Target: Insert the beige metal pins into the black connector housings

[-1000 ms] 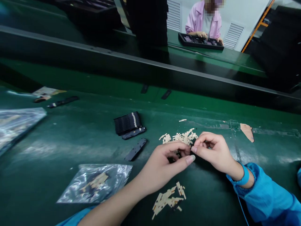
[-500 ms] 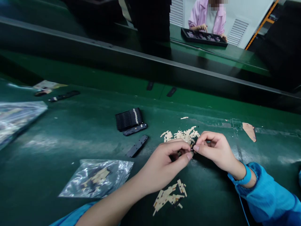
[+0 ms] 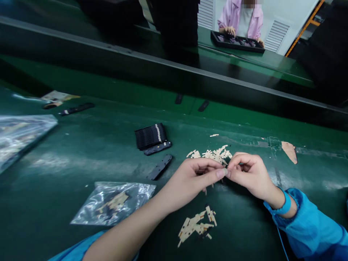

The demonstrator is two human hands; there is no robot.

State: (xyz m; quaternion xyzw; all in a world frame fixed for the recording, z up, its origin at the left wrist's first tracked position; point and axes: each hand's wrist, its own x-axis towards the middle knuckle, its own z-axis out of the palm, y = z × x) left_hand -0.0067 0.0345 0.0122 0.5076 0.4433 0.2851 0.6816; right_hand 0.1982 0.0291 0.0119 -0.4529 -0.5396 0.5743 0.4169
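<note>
My left hand (image 3: 201, 175) and my right hand (image 3: 246, 173) meet fingertip to fingertip, both closed in a pinch. Whatever sits between the fingertips is too small and hidden to name. Just behind the fingers lies a loose pile of small cream-coloured strips (image 3: 214, 154), partly covered by my left hand. Closer to me, below the hands, is a second cluster of cream pieces (image 3: 191, 226) with dark and orange spots. Left of my left hand a single dark elongated part (image 3: 161, 167) rests flat on the green table.
A row of stacked black parts (image 3: 149, 136) stands left of centre. Clear plastic bags with cream pieces lie at front left (image 3: 130, 194) and far left (image 3: 27, 134). A brown scrap (image 3: 289, 152) is at right. Across the ledge, a person in pink (image 3: 255, 20) handles a black tray (image 3: 236, 41).
My left fingertips have shifted slightly right and now touch the right ones, hiding the small dark bit seen between them before. The camera view has moved a little.
</note>
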